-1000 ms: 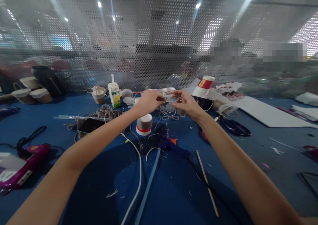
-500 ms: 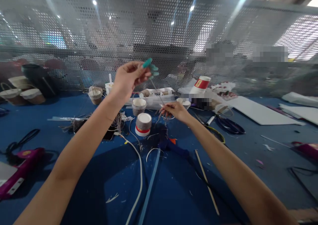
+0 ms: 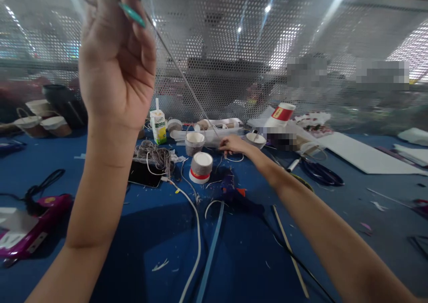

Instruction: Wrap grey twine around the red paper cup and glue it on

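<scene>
My left hand [image 3: 115, 57] is raised high and close to the camera, fingers pinched on a thin taut string [image 3: 182, 77]. The string slants down to the right to my right hand [image 3: 232, 145]. That hand rests low on the blue table [image 3: 133, 245], fingers closed on the string's other end, between a white paper cup [image 3: 195, 142] and a small white bowl [image 3: 256, 139]. An upturned paper cup with a red band [image 3: 200, 167] stands just in front of it.
A milk carton with a straw [image 3: 158, 125], a coil of twine [image 3: 152, 152] and a black phone [image 3: 144, 174] lie left of centre. A pink glue gun [image 3: 25, 229] is at far left, scissors [image 3: 321, 171] at right. A perforated metal screen [image 3: 214, 48] backs the table.
My left hand has risen from table level up past my face, drawing the string out long. My right hand has dropped to the table and stayed there.
</scene>
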The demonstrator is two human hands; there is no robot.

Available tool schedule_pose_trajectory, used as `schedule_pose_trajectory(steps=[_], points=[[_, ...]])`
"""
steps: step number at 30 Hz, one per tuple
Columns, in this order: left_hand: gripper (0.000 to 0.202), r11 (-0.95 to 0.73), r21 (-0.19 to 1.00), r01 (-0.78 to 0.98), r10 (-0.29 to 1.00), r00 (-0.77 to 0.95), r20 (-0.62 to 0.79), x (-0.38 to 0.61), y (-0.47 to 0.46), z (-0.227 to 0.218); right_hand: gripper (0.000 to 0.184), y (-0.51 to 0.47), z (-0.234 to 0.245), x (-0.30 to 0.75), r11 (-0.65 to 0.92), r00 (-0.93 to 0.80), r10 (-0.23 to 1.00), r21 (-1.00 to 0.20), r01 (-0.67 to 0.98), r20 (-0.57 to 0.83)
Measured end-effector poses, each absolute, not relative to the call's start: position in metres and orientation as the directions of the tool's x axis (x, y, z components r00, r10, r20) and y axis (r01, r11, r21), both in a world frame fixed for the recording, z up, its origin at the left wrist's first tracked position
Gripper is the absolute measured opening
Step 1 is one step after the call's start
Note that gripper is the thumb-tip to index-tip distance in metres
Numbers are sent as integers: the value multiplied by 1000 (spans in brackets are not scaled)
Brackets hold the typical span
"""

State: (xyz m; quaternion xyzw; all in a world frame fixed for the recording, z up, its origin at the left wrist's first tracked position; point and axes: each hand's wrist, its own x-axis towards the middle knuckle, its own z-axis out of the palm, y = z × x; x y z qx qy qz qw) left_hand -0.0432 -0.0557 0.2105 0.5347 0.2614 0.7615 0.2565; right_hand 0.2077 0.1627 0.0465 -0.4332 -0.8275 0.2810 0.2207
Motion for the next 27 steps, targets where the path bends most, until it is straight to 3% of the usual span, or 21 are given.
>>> schedule_pose_trajectory(steps=[3,6,10,14,15,21,24,27], points=[[36,-702,703,-110,699,-292,652,-42,-45,204,34,158,65,210,332,-503,854,-609,720,-130],[17,-713,701,-16,690,-193,697,-38,-23,192,29,142,95,209,286,-493,834,-568,772,-250],[12,-689,723,50,712,-141,688,-25,-3,180,61,95,139,196,350,-578,790,-625,698,-204],[18,-671,733,108,722,-126,680,-15,-3,176,71,50,160,174,429,-863,502,-851,302,-53],[18,-671,732,118,723,-115,681,-13,-4,175,68,45,160,169,424,-867,498,-864,271,-28],[19,-693,697,184,706,-23,708,-10,-12,170,17,63,130,149,429,-656,749,-825,367,98],[15,-757,590,281,621,26,784,-11,-16,171,29,84,118,155,408,-585,803,-820,402,113],[15,-801,321,506,462,181,868,-16,-13,170,43,100,115,169,383,-514,848,-819,426,129]])
